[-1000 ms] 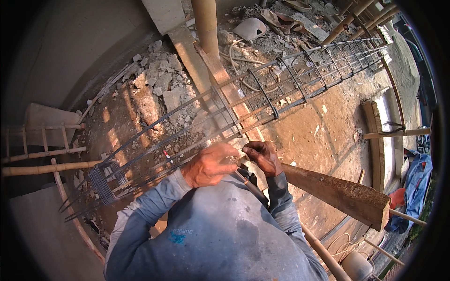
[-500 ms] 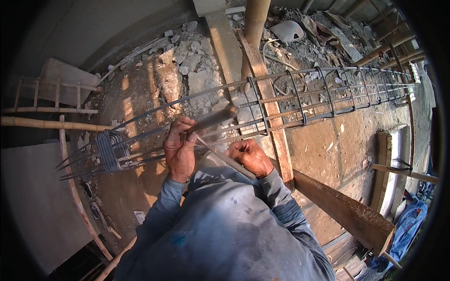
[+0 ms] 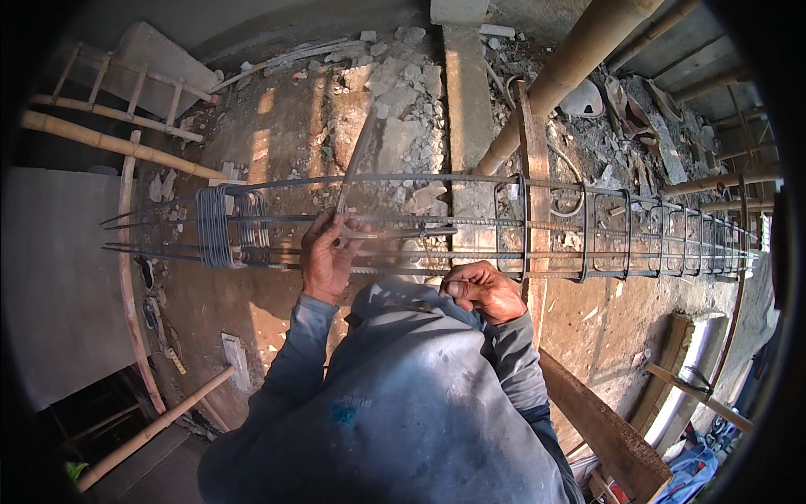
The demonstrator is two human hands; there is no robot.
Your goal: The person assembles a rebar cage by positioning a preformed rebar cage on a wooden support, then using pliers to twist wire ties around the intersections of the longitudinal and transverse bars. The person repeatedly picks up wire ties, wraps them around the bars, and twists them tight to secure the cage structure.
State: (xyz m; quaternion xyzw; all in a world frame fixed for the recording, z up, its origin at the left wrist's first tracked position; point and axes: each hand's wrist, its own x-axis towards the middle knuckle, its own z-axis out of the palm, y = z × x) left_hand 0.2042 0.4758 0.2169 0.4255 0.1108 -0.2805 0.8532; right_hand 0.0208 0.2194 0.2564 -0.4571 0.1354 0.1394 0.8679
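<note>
My left hand [image 3: 326, 259] is closed round the joint end of a pair of pincers [image 3: 356, 164]. Their two long metal arms are spread apart, one pointing away from me and the other to the right across the bars. My right hand [image 3: 489, 291] is closed near my body, thumb pressed against the fingers; whatever it may hold is hidden. Both hands are at the near side of a long rebar cage [image 3: 579, 218] that runs from left to right. Left of my left hand, a bundle of grey stirrups [image 3: 216, 227] hangs on the bars.
A wooden plank [image 3: 535, 151] stands under the cage, beside a thick bamboo pole [image 3: 579, 63]. Rubble [image 3: 403, 101] covers the ground beyond. A bamboo ladder [image 3: 117, 109] lies at far left, and a broad board [image 3: 600, 420] slants near my right side.
The view has turned, so the cage now lies nearly level. The pincers' arms have swung further apart, and my right hand has come away from the arm beside it.
</note>
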